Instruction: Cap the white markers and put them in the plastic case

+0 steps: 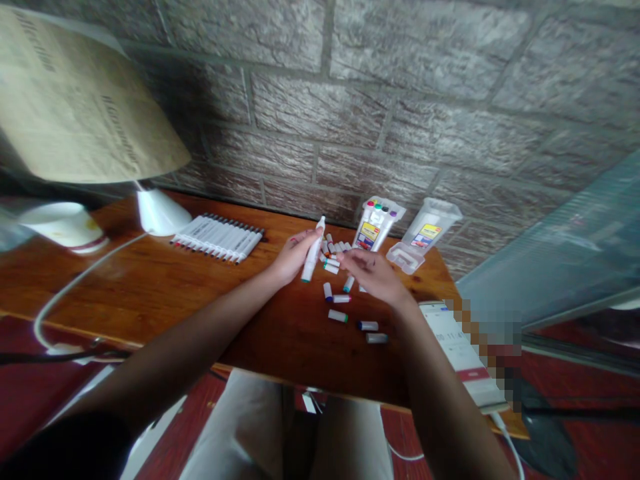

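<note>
A white marker (312, 259) is gripped in my left hand (291, 257), tilted, with a bare dark tip at its upper end and a green lower end. My right hand (373, 275) hovers just right of it over a scatter of loose marker caps (339, 316), thumb and fingers pinched together. What lies between those fingertips, if anything, is too small to make out. The caps are white with coloured ends, and some are partly hidden behind my right hand. To the left, several white markers (220, 237) lie side by side in a row.
Behind my right hand stands a clear case (373, 230) with several markers in it. Right of it is another clear case (429, 228) with its lid open. A phone (457, 347) lies at the right edge. A lamp (159, 212) and paper cup (75, 227) stand left.
</note>
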`<state>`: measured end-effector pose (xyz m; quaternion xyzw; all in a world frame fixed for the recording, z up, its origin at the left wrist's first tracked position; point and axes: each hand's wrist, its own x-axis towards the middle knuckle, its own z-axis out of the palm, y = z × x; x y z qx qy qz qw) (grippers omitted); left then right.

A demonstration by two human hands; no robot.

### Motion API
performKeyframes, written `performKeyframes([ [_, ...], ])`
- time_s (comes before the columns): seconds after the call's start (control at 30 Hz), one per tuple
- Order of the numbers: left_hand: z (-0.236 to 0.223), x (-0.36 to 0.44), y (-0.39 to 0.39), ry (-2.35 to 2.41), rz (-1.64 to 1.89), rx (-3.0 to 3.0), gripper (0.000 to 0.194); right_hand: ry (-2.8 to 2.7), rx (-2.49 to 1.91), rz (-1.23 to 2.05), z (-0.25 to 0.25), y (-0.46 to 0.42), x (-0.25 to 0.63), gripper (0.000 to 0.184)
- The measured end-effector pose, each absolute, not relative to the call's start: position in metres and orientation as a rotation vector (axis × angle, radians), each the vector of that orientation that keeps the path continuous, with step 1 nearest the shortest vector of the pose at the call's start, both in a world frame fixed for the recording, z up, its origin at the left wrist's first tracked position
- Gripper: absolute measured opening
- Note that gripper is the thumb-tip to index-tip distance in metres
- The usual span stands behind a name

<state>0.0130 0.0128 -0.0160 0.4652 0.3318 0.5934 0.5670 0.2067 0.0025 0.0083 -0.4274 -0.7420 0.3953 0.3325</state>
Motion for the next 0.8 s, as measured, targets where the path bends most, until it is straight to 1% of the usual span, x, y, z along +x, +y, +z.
performKeyframes([
  [0.03,-0.014,0.012,0.014,0.810,1.405,1.066,0.050,-2.041,-1.221,0.941,0.013,0.003,0.219,0.037],
  [0.1,-0.013,0.010,0.015,0.866,1.408,1.043,0.050,-2.163,-1.470,0.881,0.021,0.004,0.246,0.026],
  [0.13,-0.014,0.009,0.016,0.888,1.407,1.039,0.050,-2.191,-1.582,0.857,0.024,0.004,0.258,0.025],
  [0.2,-0.016,0.008,0.018,0.909,1.400,1.040,0.049,-2.235,-1.749,0.872,0.029,0.004,0.277,0.037],
  [0.3,-0.021,0.008,0.019,0.912,1.329,1.071,0.050,-2.165,-1.866,1.008,0.028,0.005,0.289,0.042],
  [0.4,-0.022,0.009,0.017,0.891,1.213,1.123,0.051,-1.999,-1.865,1.165,0.020,0.008,0.287,0.041],
  [0.47,-0.022,0.009,0.015,0.872,1.170,1.199,0.051,-1.968,-1.831,1.168,0.014,0.011,0.282,0.038],
  [0.57,-0.024,0.007,0.013,0.882,1.174,1.418,0.046,-1.965,-1.743,1.027,0.005,0.017,0.271,0.031],
  [0.7,-0.028,0.001,0.010,1.018,1.215,1.903,0.030,-1.919,-1.613,0.797,-0.001,0.023,0.255,0.026],
  [0.8,-0.030,-0.005,0.009,1.103,1.077,2.194,0.025,-1.864,-1.561,0.752,-0.004,0.026,0.246,0.023],
])
